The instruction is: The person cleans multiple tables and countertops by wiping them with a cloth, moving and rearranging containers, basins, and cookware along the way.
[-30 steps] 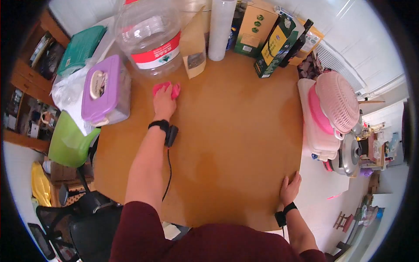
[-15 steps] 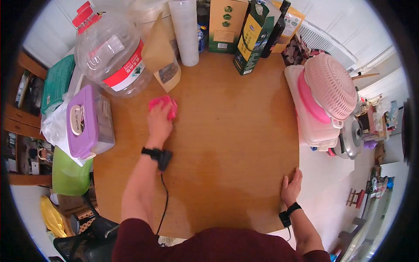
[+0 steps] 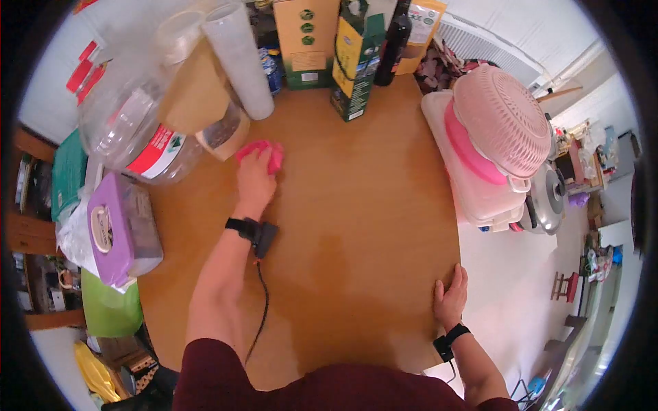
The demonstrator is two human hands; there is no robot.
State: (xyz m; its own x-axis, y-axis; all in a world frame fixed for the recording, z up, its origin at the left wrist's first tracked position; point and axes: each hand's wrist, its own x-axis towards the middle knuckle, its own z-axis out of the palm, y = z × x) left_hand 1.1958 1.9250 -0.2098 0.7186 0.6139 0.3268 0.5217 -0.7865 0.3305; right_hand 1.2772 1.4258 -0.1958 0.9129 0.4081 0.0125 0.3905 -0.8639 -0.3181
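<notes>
My left hand point(image 3: 256, 183) presses a crumpled pink cloth point(image 3: 275, 158) onto the wooden table point(image 3: 363, 205), with its fingers bent over it. Just left of the cloth stands a brown paper pouch point(image 3: 221, 140) with a clear window. My right hand point(image 3: 450, 299) lies flat at the table's right edge, fingers stretched out and holding nothing. Each wrist wears a black strap with a small device and a cable.
A large clear plastic jug point(image 3: 140, 140) and a purple-lidded box point(image 3: 113, 229) line the left side. At the back are a plastic-wrapped roll point(image 3: 240, 65), a green-and-yellow carton point(image 3: 353, 65) and a dark bottle point(image 3: 395, 44). Pink baskets point(image 3: 504, 123) stack at the right.
My left hand and the pink cloth have moved right and farther back, from in front of the paper pouch to beside it. The camera view has tilted; my right hand keeps its place.
</notes>
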